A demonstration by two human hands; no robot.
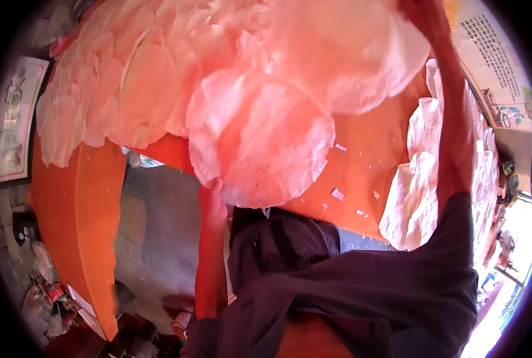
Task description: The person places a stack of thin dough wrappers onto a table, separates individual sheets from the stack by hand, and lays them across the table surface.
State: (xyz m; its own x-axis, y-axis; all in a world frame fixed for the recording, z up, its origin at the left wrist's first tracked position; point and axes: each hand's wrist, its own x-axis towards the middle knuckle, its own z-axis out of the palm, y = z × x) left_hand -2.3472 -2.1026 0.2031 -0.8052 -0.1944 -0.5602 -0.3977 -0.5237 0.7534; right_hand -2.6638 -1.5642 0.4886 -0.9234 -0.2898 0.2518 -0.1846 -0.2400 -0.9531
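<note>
My left hand (213, 194) pinches the near left edge of a thin round sheet (263, 140), pale and wrinkled like a flatbread; the thumb lies on top and the fingers are mostly hidden. The sheet hangs partly over the near edge of the orange tabletop (361, 155). My right arm stretches far forward, and my right hand (418, 12) is at the top rim of the view beside a larger pale sheet (361, 53). Its fingers are cut off and dark, so their grip is unclear.
Many overlapping pale sheets (146, 83) cover the table's far left. More wrinkled sheets (418, 197) lie along the right, beside my right arm. Small white scraps (337, 194) dot the orange surface. Framed pictures (18, 119) hang at the left and upper right. Bags (42, 310) sit lower left.
</note>
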